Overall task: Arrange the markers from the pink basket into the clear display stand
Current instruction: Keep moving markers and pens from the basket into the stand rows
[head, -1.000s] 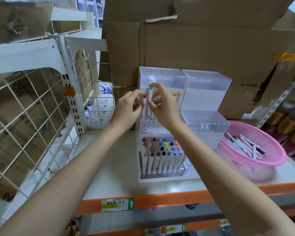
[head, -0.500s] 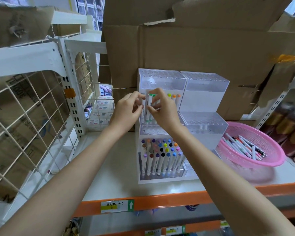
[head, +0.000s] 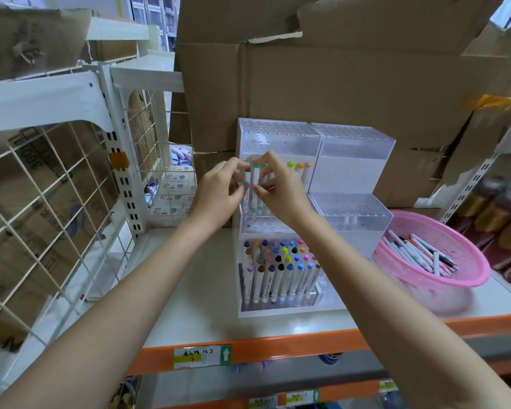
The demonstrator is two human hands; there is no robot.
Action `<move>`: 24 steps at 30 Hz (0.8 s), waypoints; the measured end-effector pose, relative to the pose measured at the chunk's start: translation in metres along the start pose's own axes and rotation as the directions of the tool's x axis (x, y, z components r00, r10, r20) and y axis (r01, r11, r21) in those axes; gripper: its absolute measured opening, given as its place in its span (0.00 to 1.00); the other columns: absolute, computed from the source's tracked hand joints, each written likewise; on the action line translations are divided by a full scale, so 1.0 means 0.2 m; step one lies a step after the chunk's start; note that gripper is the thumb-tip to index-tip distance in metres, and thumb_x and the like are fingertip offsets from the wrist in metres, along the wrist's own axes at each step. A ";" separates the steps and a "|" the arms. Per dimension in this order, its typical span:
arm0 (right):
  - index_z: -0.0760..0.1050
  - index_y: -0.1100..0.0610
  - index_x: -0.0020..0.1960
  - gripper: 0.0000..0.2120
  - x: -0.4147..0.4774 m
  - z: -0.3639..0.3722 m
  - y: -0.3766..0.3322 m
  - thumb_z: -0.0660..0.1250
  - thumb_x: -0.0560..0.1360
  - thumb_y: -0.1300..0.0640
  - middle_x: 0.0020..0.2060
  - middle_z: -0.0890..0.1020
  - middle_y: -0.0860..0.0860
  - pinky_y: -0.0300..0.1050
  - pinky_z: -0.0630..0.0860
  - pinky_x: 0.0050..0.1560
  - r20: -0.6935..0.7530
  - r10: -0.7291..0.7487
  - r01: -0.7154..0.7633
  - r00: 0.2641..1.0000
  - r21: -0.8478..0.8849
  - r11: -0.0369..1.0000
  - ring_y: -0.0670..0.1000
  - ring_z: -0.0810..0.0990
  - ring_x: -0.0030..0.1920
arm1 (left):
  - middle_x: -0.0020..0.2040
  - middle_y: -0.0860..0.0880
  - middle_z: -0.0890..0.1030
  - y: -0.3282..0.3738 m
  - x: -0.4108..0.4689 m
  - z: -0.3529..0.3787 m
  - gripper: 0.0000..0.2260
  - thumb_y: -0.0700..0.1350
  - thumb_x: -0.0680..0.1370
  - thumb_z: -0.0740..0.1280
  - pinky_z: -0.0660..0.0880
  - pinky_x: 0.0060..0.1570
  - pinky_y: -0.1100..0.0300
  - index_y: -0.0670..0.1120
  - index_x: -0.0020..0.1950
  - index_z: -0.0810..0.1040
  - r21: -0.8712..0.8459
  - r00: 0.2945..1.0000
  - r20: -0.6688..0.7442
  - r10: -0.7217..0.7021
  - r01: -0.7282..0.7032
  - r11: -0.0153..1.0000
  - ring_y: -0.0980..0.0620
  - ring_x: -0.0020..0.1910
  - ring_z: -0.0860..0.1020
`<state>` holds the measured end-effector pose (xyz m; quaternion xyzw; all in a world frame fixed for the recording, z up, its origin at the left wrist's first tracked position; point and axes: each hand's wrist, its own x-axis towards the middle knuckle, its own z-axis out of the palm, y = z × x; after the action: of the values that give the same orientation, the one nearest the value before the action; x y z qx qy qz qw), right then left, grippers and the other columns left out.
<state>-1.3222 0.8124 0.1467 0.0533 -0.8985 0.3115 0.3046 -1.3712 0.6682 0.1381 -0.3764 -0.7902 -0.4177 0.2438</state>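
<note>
**Insertion of a marker into the middle tier.** A green-capped marker [head: 255,184] is being held upright over the left half of the clear display stand [head: 351,160]. Its barrel is being pinched by the fingers [head: 267,165] of the right hand [head: 282,193]. It is being steadied from the opposite side by the curled fingers of the left hand [head: 219,190]. The lower tip appears to be entering a hole, though the hole itself is being hidden by the hands. For a clean seating, the marker is best being kept vertical and lowered straight, clear of the neighbouring orange and yellow-green caps [head: 299,166]. The front-tier markers [head: 278,270] are being shown already seated. Loose markers [head: 419,255] are being left in the pink basket [head: 466,280], just right of the stand on the shelf [head: 189,290].
</note>
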 end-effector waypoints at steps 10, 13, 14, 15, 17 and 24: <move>0.74 0.57 0.54 0.10 0.00 -0.02 0.00 0.69 0.75 0.65 0.35 0.78 0.49 0.39 0.76 0.37 -0.021 -0.012 0.012 1.000 -0.021 1.000 0.48 0.79 0.34 | 0.44 0.49 0.78 0.01 0.00 -0.01 0.11 0.37 0.74 0.69 0.78 0.43 0.54 0.44 0.56 0.77 0.001 1.000 0.006 -0.014 0.014 1.000 0.52 0.41 0.77; 0.76 0.57 0.54 0.09 0.01 -0.04 0.01 0.70 0.75 0.64 0.37 0.79 0.49 0.38 0.76 0.39 -0.046 -0.070 0.067 0.996 -0.064 0.996 0.46 0.78 0.35 | 0.48 0.47 0.77 0.01 0.00 -0.01 0.11 0.37 0.74 0.69 0.76 0.45 0.59 0.44 0.57 0.78 0.038 1.000 -0.002 0.002 -0.002 0.999 0.51 0.46 0.77; 0.77 0.57 0.53 0.09 0.01 -0.05 0.01 0.70 0.74 0.64 0.39 0.79 0.50 0.40 0.77 0.40 -0.061 -0.082 0.077 0.995 -0.080 0.994 0.47 0.78 0.37 | 0.51 0.47 0.77 0.01 0.00 -0.01 0.12 0.38 0.74 0.69 0.73 0.47 0.61 0.44 0.57 0.78 0.063 1.000 -0.010 0.014 -0.014 0.998 0.51 0.49 0.77; 0.77 0.58 0.54 0.10 0.01 -0.05 0.02 0.71 0.73 0.64 0.41 0.80 0.51 0.42 0.78 0.41 -0.081 -0.086 0.079 0.993 -0.089 0.993 0.48 0.78 0.38 | 0.53 0.46 0.76 0.01 0.01 -0.01 0.12 0.38 0.74 0.70 0.71 0.49 0.62 0.43 0.57 0.78 0.093 0.999 -0.017 0.032 -0.031 0.995 0.50 0.53 0.76; 0.77 0.59 0.53 0.09 0.01 -0.04 0.03 0.71 0.73 0.64 0.43 0.79 0.51 0.41 0.77 0.42 -0.119 -0.102 0.090 0.988 -0.105 0.990 0.48 0.77 0.40 | 0.57 0.46 0.76 0.01 0.01 -0.01 0.13 0.38 0.74 0.70 0.71 0.53 0.61 0.42 0.58 0.77 0.149 0.997 -0.025 0.071 -0.067 0.987 0.48 0.57 0.75; 0.80 0.59 0.50 0.07 0.01 -0.05 0.02 0.71 0.73 0.65 0.43 0.79 0.51 0.34 0.72 0.42 -0.136 -0.128 0.111 0.982 -0.128 0.986 0.47 0.76 0.39 | 0.57 0.47 0.79 0.03 0.00 0.00 0.13 0.38 0.74 0.68 0.75 0.54 0.49 0.44 0.59 0.78 0.226 0.997 0.012 0.080 -0.080 0.971 0.47 0.58 0.75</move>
<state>-1.3196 0.8213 0.1511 0.0664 -0.8866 0.2411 0.3892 -1.3653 0.6701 0.1409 -0.3782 -0.8171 -0.3144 0.3007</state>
